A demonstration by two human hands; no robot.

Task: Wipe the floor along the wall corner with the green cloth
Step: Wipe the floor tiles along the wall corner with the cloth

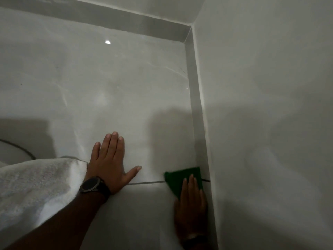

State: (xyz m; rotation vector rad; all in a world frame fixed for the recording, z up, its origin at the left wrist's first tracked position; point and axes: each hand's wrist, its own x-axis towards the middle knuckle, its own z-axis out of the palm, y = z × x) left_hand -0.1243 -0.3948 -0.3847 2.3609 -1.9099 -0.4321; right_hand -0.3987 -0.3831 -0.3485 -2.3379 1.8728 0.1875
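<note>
The green cloth lies flat on the pale glossy floor tile, right against the grey skirting of the right-hand wall. My right hand presses down on the cloth's near part, fingers together and pointing away from me. My left hand rests flat on the floor to the left of the cloth, fingers spread, with a dark watch on the wrist. The wall corner is further ahead at the upper right.
A white towel lies at the lower left beside my left forearm. A dark curved cable runs on the floor behind it. A grout line crosses the floor between my hands. White walls close the right and far sides.
</note>
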